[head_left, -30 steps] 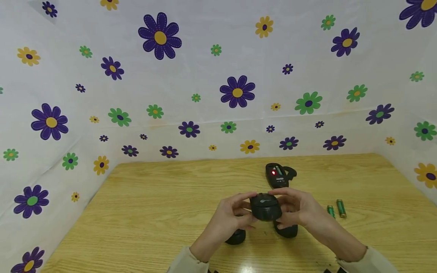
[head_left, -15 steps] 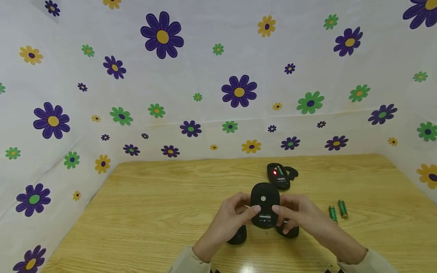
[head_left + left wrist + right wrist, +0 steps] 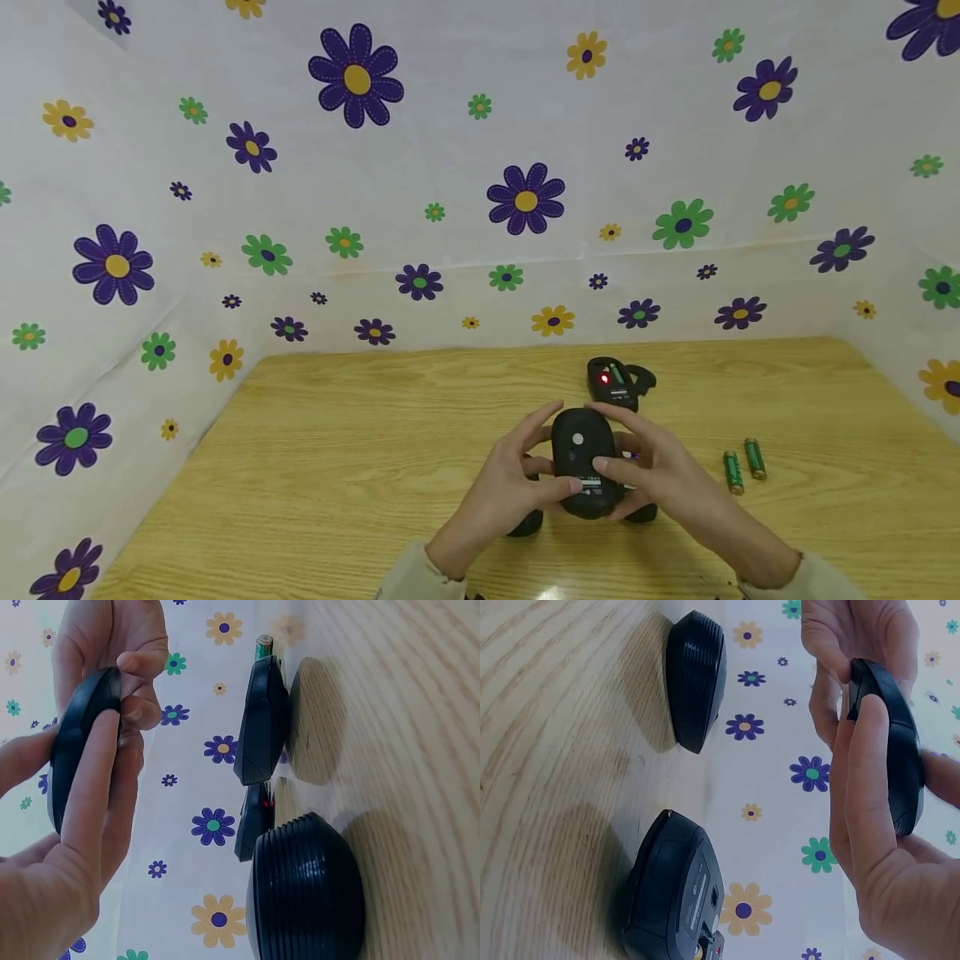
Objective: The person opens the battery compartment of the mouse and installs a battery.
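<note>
Head view, catalogued left to right from where I stand. Item: white cloth (image 3: pixel 420 167), hung behind and on both sides of the wood-grained table (image 3: pixel 337 450), printed with purple, green and yellow flowers. Item: left hand (image 3: pixel 498 483), pale sleeve (image 3: pixel 423 575) at its wrist, grasping one side of the held mouse, thumb on the underside. Item: ridged mouse (image 3: pixel 527 523), black, resting on the table, partly hidden behind the left hand; its grooves show in the left wrist view. Item: held mouse (image 3: pixel 583 454), black, raised above the table between both hands, its underside, with white label and pale round spot, facing the person. Item: open mouse (image 3: pixel 618 393), farther back, underside up, red light lit, battery in its compartment. Item: labelled mouse (image 3: pixel 642 512), on the table, largely covered by the right hand; its label shows in the right wrist view. Item: curved cover (image 3: pixel 643 380), just beside the open mouse. Item: right hand (image 3: pixel 660 475), grasping the held mouse's other side, thumb likewise on the underside. Item: two green batteries (image 3: pixel 732 472), lying near each other, slightly apart, on the table.
</note>
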{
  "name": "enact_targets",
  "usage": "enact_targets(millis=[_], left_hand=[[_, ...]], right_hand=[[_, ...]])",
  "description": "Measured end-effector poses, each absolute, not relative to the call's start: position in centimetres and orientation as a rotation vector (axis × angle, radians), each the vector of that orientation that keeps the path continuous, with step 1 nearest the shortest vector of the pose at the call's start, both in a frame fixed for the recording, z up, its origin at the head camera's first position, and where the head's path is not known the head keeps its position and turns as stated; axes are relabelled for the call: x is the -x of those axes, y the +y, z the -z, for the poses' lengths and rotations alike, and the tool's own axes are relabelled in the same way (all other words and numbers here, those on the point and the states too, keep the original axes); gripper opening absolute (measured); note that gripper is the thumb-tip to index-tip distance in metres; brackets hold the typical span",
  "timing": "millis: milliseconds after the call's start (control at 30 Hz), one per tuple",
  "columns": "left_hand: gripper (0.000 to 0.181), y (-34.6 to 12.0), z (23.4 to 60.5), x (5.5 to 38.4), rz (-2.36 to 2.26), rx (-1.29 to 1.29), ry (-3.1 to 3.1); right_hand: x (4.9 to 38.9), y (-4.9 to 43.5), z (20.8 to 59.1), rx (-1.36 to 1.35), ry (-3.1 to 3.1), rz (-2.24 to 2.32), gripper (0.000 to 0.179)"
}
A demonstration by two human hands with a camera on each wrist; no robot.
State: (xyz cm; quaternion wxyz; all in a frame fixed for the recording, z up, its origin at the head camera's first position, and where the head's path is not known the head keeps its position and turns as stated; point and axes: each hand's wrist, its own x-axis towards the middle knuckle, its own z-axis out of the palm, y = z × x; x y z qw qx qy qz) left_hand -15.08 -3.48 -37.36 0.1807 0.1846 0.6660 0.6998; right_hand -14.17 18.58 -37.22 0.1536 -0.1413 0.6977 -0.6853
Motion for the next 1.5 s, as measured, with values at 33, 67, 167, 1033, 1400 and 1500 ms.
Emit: enact_targets(millis=[33,67,167,1033,1400,1500], left_hand=[[0.08,-3.5,37.4,15.1,-1.973,-0.531,1.869],[0.08,-3.5,37.4,15.1,-1.97,-0.541,1.856],[0.078,-3.5,37.5,15.0,-1.964,-0.578,1.835],[0.093,-3.4,37.3,14.8,-1.915,-0.557,1.912],[0.096,-4.1,37.1,15.5,-1.981,-0.454,1.881],[0.089,-4.3,37.1,15.7,-1.988,-0.463,1.861]], right_hand=[[14.2,18.6,37.3,0.42,1.997,1.96,0.072],[14.2,18.5,37.3,0.429,1.993,1.958,0.073],[14.1,18.5,37.4,0.46,1.981,1.96,0.072],[14.4,17.3,36.4,0.331,2.345,1.899,0.031],[17.5,16.2,33.8,0.247,2.365,1.976,0.024],[18.5,16.2,33.2,0.236,2.336,1.972,0.029]])
